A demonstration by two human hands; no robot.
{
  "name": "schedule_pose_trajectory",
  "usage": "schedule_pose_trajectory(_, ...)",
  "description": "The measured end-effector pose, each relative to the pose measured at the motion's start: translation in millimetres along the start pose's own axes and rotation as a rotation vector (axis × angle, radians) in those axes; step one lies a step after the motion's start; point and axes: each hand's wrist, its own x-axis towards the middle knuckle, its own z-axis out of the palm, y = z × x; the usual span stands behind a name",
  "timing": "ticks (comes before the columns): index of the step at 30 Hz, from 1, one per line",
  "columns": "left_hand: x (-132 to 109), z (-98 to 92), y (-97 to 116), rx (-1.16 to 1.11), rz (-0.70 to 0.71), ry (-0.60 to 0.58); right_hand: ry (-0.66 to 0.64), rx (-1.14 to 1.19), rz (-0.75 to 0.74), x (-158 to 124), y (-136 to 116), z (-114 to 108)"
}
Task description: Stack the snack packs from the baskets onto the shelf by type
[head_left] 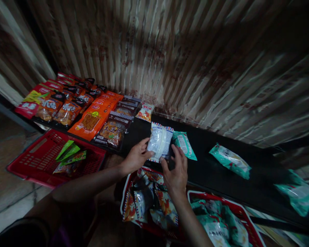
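Note:
A white snack bag (160, 142) with a striped red and blue edge lies back side up on the black shelf. My left hand (137, 156) grips its left edge, thumb over the front and fingers at the side. By its lower right corner is my right hand (177, 168), fingers apart, with the thumb at the bag's bottom edge and a fingertip close to its right side. A teal snack bag (184, 145) sits just right of the white one. Behind, against the backing, stands a small orange and white bag (145, 112).
Left on the shelf (206, 171) are brown packs (113, 128), orange packs (94, 118) and red packs (31, 103). More teal bags (230, 160) lie rightward. Below are a red basket (23, 164) with green packets, a basket (124, 199) of white-orange bags and another (252, 219) of teal bags.

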Motion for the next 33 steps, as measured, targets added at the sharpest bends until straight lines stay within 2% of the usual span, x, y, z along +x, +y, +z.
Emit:
schedule_pose_trajectory(2, 0, 0.5, -3, 0.005, 0.03, -0.005, 0.038, -0.122, -0.114, 0, -3, -2)
schedule_pose_trajectory(4, -1, 1.2, -5, 0.02, 0.043, -0.001, 0.053, -0.177, -0.169, -1, -6, -2)
schedule_pose_trajectory(10, -10, 5.8, -10, 0.13, 0.111, 0.038, -0.028, -0.067, -0.119, -1, -7, 0)
schedule_pose_trajectory(14, -17, 7.8, -4, 0.322, 0.212, 0.02, -0.071, 0.033, -0.109, -2, -9, 0)
schedule_pose_trajectory(18, -23, 7.4, 6, 0.556, 0.303, 0.034, -0.147, 0.152, -0.002, -6, -7, -1)
schedule_pose_trajectory(22, -24, 7.1, 11, 0.623, 0.336, 0.006, -0.22, 0.367, 0.127, -9, -5, 1)
schedule_pose_trajectory(28, -27, 8.8, 12, 0.653, 0.319, -0.038, -0.155, 0.482, 0.319, -4, -12, 5)
schedule_pose_trajectory(33, -24, 6.9, 10, 0.668, 0.353, -0.045, -0.105, 0.575, 0.363, 0, -9, 9)
